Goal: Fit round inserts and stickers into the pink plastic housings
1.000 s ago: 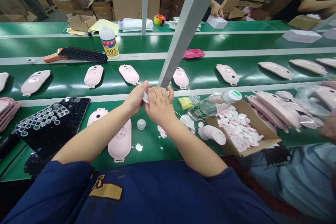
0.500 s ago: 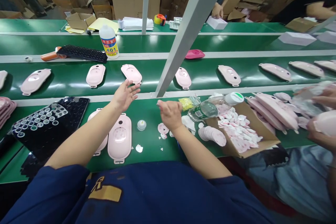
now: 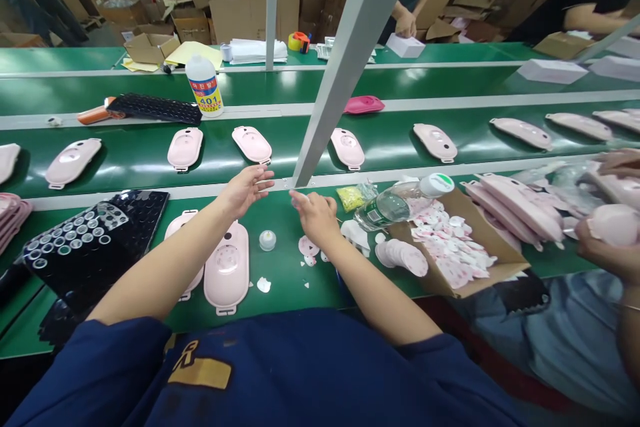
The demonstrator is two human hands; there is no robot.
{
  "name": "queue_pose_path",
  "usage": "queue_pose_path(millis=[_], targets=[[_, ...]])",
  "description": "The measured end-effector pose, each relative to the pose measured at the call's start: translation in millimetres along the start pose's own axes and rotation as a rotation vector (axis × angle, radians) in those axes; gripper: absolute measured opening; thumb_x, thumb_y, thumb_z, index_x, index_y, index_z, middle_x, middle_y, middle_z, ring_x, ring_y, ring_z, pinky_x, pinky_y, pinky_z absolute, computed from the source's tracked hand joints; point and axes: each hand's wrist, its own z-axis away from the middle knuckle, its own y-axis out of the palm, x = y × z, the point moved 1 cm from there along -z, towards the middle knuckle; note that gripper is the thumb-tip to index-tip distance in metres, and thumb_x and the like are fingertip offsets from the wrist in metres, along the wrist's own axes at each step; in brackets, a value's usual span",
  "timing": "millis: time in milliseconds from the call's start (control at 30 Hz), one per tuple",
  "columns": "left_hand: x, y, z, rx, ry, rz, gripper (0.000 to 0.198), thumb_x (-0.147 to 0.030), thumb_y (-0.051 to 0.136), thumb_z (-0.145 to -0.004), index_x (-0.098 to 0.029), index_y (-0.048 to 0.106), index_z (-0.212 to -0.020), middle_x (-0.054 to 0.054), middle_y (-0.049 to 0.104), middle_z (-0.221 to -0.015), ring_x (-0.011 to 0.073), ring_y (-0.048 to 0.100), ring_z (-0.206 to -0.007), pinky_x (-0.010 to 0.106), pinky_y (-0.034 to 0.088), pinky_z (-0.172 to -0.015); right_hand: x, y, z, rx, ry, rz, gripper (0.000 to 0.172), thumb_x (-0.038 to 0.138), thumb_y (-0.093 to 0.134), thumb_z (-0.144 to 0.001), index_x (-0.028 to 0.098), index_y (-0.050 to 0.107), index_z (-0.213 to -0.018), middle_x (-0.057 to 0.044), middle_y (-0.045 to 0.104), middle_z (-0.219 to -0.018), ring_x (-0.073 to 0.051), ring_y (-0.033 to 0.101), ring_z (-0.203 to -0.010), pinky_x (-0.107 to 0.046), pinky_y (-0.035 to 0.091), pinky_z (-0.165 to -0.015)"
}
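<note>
My left hand (image 3: 246, 191) is raised over the near edge rail, palm turned inward and fingers spread, with nothing in it. Just beyond its fingertips, a pale pink oval lid (image 3: 253, 145) lies on the green conveyor belt. My right hand (image 3: 319, 219) hovers over the bench by the metal post, fingers loosely bent and apart; I see nothing in it. Below it are round printed stickers (image 3: 309, 247) and small scraps. Between my forearms stand a small translucent nozzle cap (image 3: 267, 240) and a pink lid (image 3: 227, 277), which overlaps another pink lid (image 3: 181, 223).
A slanted metal post (image 3: 345, 60) rises ahead. Right of me are a clear bottle (image 3: 395, 205) lying tilted, a cardboard box (image 3: 500, 273) of printed pieces, and a co-worker's hands (image 3: 607, 247). Black sheeting (image 3: 135, 233) lies left; a glue bottle (image 3: 204, 87) stands beyond the belt.
My hands have moved slightly, and the fingers of my right hand have loosened and extended leftward. The lids at the left of the belt have shifted slightly right.
</note>
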Motion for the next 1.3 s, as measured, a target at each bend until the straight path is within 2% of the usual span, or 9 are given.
queue_pose_path(millis=[233,400,533,667,800,867,1000,1133,1300], targets=[[-3,30.7,16,0.337,-0.127,0.031,0.046,-0.060,0.065,-0.080,-0.016,0.069,-0.090,0.006,0.071,-0.079,0.0196,0.065,-0.070,0.030,0.049,-0.066,38,-38,-17,-0.332,-0.081,-0.189,0.041,0.032,0.042,-0.099,0.019,0.051,-0.137,-0.011,0.064,-0.126,-0.025,0.052,-0.116,-0.043,0.024,-0.109],[5,41.6,9,0.164,0.068,0.139,0.041,-0.055,0.070,-0.081,-0.016,0.063,-0.071,0.002,0.064,-0.066,0.0156,0.062,-0.066,0.026,0.048,-0.065,60,-53,-23,-0.299,-0.065,-0.206,0.045,0.036,0.046,-0.096,0.019,0.050,-0.138,-0.010,0.058,-0.137,-0.026,0.047,-0.124,-0.047,0.012,-0.118],[10,37.4,11,0.123,0.086,0.120,0.031,-0.044,0.070,-0.084,-0.014,0.065,-0.081,0.000,0.062,-0.067,0.0122,0.056,-0.058,0.023,0.044,-0.056,59,-66,-20,-0.236,0.004,-0.218,0.030,0.030,0.048,-0.096,0.024,0.062,-0.122,-0.007,0.066,-0.116,-0.025,0.051,-0.113,-0.045,0.019,-0.113],[6,28.4,12,0.151,0.014,0.090,0.041,-0.054,0.058,-0.089,-0.015,0.064,-0.099,0.008,0.070,-0.087,0.0182,0.064,-0.071,0.029,0.049,-0.065,39,-70,-21,-0.037,0.049,-0.262,0.025,0.029,0.051,-0.097,0.025,0.065,-0.116,-0.006,0.067,-0.114,-0.025,0.053,-0.113,-0.045,0.024,-0.108],[-2,8.1,2,0.020,0.023,0.029,0.037,-0.054,0.056,-0.089,-0.020,0.061,-0.102,0.012,0.069,-0.117,0.0258,0.065,-0.105,0.035,0.047,-0.085,7,-48,-25,0.313,0.232,-0.280,0.030,0.029,0.061,-0.091,0.025,0.063,-0.120,-0.005,0.071,-0.107,-0.023,0.061,-0.101,-0.037,0.040,-0.089],[-5,-3.1,-3,-0.049,0.021,0.008,0.034,-0.052,0.056,-0.088,-0.020,0.060,-0.100,0.012,0.068,-0.120,0.0270,0.063,-0.110,0.036,0.046,-0.087,-4,-32,-25,0.384,0.264,-0.273,0.030,0.029,0.065,-0.088,0.024,0.064,-0.118,-0.004,0.072,-0.096,-0.022,0.063,-0.089,-0.033,0.044,-0.079],[-3,-16.4,-6,-0.088,0.022,-0.027,0.026,-0.041,0.062,-0.084,-0.020,0.062,-0.100,0.010,0.068,-0.120,0.0243,0.065,-0.106,0.034,0.046,-0.085,-7,-14,-23,0.376,0.295,-0.209,0.025,0.026,0.059,-0.091,0.024,0.065,-0.115,-0.010,0.069,-0.111,-0.027,0.061,-0.101,-0.037,0.045,-0.081],[0,-22.2,-3,-0.094,0.022,-0.050,0.028,-0.032,0.069,-0.077,-0.020,0.063,-0.101,0.010,0.070,-0.117,0.0236,0.066,-0.102,0.033,0.046,-0.083,-6,-20,-23,0.303,0.263,-0.167,0.037,0.022,0.052,-0.094,0.022,0.060,-0.130,-0.014,0.055,-0.136,-0.030,0.055,-0.118,-0.041,0.045,-0.092],[-1,-26.2,-4,-0.096,0.019,-0.045,0.025,-0.031,0.066,-0.079,-0.020,0.063,-0.101,0.010,0.070,-0.117,0.0228,0.067,-0.101,0.032,0.048,-0.081,-6,-33,-18,0.319,0.240,-0.125,0.042,0.031,0.050,-0.097,0.018,0.057,-0.136,-0.016,0.059,-0.131,-0.030,0.057,-0.116,-0.041,0.046,-0.093]])
